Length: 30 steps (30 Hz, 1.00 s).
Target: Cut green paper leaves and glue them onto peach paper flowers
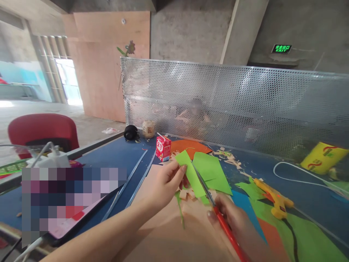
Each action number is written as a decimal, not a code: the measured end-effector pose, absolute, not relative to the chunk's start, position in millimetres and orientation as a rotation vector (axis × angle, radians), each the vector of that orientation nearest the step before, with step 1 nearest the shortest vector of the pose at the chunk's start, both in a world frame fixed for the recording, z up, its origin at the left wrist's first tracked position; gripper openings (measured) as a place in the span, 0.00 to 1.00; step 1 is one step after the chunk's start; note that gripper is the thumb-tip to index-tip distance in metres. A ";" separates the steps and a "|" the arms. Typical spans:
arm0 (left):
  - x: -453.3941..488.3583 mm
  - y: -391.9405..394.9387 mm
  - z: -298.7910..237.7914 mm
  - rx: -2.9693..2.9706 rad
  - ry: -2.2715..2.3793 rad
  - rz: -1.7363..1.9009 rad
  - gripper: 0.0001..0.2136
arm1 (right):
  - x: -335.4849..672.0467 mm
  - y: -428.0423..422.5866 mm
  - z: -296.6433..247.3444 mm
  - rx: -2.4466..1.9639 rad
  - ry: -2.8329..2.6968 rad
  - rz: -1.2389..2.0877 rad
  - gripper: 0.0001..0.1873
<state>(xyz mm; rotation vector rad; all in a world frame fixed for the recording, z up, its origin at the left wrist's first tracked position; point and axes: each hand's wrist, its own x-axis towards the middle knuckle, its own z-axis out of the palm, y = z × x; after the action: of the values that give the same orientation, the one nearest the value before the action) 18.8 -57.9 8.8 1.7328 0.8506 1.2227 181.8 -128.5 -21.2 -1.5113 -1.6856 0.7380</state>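
Note:
My left hand [171, 175] pinches a strip of bright green paper [191, 174] between thumb and fingers. Red-handled scissors [218, 211] are gripped in my right hand [231, 214], their blades lying along the right edge of that strip. Just behind the blades rests a larger green sheet [211, 171]. Under both hands spreads peach-coloured paper [163, 233], with small peach pieces [187, 195] and a thin green sliver [180, 211] on it.
A red drink carton [163, 148] with a straw stands behind my left hand. To the right lies a yellow hot glue gun [275, 198] on coloured paper. Beyond the blue table rises a perforated metal screen [169, 87]. A yellow roll [323, 158] sits far right.

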 end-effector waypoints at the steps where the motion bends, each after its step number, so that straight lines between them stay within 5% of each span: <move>1: 18.4 -57.1 8.3 1.740 0.846 1.228 0.13 | 181.3 -128.8 -21.4 -1.507 -1.687 0.731 0.17; 30: 18.0 -57.7 5.4 1.810 0.855 1.213 0.13 | 182.5 -130.4 -18.4 -1.529 -1.651 0.811 0.17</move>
<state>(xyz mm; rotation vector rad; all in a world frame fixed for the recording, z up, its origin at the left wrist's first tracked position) 18.0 -57.7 5.4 1.8097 0.8553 1.2132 182.5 -130.4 -18.4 -1.5293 -1.6506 0.8110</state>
